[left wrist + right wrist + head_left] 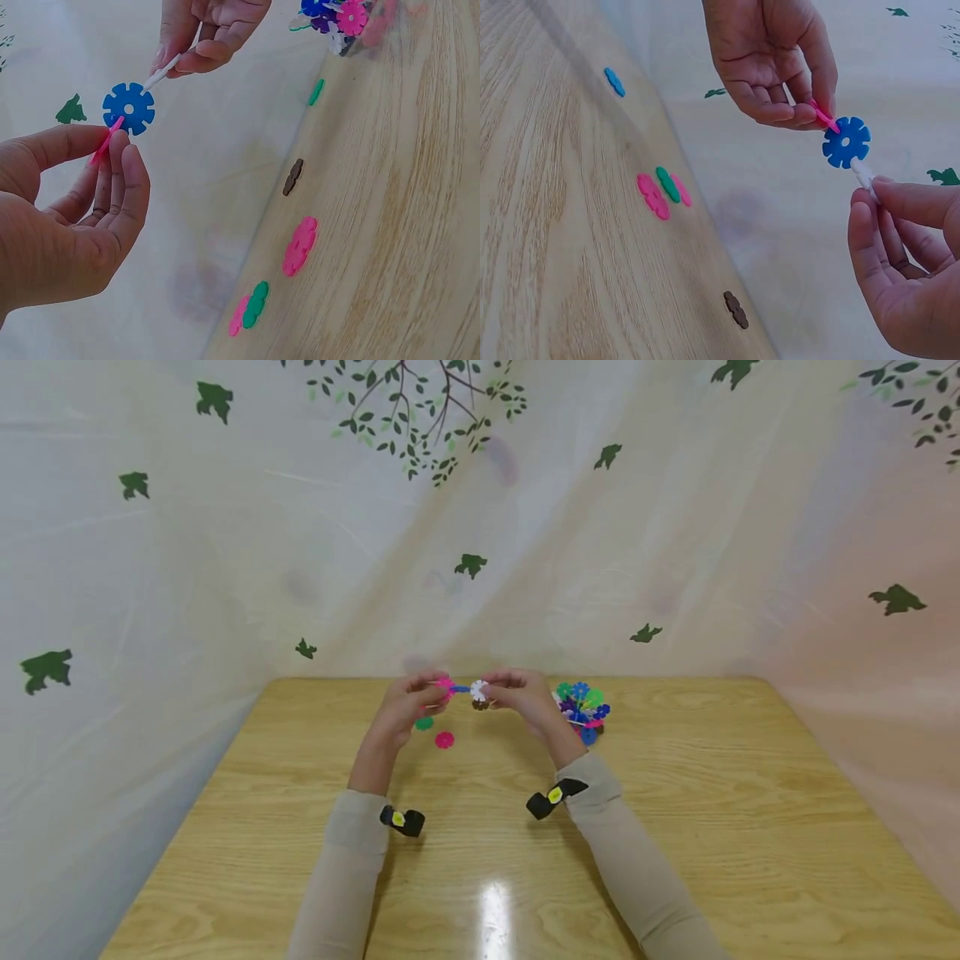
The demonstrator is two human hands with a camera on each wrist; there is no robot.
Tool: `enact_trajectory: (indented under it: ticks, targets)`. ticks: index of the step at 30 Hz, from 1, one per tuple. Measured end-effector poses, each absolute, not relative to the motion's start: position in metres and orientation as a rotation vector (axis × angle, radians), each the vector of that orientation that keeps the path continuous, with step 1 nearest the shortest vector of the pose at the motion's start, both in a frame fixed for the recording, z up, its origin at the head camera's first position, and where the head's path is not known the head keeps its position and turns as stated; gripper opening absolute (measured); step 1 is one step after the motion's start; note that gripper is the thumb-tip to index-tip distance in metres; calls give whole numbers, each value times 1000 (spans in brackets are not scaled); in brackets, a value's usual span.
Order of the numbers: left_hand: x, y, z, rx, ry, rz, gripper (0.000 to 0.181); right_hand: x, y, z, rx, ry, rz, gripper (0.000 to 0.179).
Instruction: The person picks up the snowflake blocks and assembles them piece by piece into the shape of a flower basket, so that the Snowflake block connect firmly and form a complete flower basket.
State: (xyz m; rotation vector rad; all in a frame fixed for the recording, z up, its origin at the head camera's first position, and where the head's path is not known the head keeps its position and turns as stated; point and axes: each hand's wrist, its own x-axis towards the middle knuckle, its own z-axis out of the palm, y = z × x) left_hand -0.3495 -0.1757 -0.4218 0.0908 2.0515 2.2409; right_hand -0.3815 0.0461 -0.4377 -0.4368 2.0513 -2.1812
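Held up above the far part of the table are three notched plastic snowflake discs joined in a row. My left hand (401, 710) pinches the pink disc (109, 140) between thumb and fingertips. At the other end, my right hand (528, 700) pinches the white disc (864, 178) the same way. Between them sits the blue disc (141, 118), edge-on in the head view and face-on in both wrist views. The pink and white discs stand at an angle to it, slotted into or touching its rim; how deep is unclear.
On the wooden table (465, 843) lie a loose pink disc (445, 740), a green disc (424, 724), a brown disc (293, 177) and a blue disc (614, 82). A multicoloured heap of discs (581, 712) stands right of my right hand. A pale curtain (525, 610) hangs behind.
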Motion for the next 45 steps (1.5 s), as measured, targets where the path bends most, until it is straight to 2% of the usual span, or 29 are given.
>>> enact_trajectory:
  ticks: [18, 25, 31, 33, 37, 41, 45]
  targets:
    - [-349, -166, -426, 61, 2001, 2317, 32, -379, 46, -435, -461, 2069, -2190, 26]
    - [-349, -165, -429, 76, 1979, 2333, 39, -376, 44, -431, -527, 2104, -2191, 26]
    - [-347, -164, -426, 97, 1891, 2372, 39, -373, 41, -427, -564, 2164, -2203, 24]
    - [-347, -163, -426, 104, 1847, 2404, 35, -372, 39, -426, -560, 2163, -2238, 24]
    - [-347, -161, -424, 94, 1750, 2500, 16, -369, 36, -424, -561, 2118, -2333, 25]
    - [-347, -158, -423, 86, 1690, 2574, 27, -367, 35, -422, -580, 2076, -2384, 25]
    - [-346, -156, -421, 94, 1718, 2571, 24, -365, 37, -420, -590, 2093, -2374, 23]
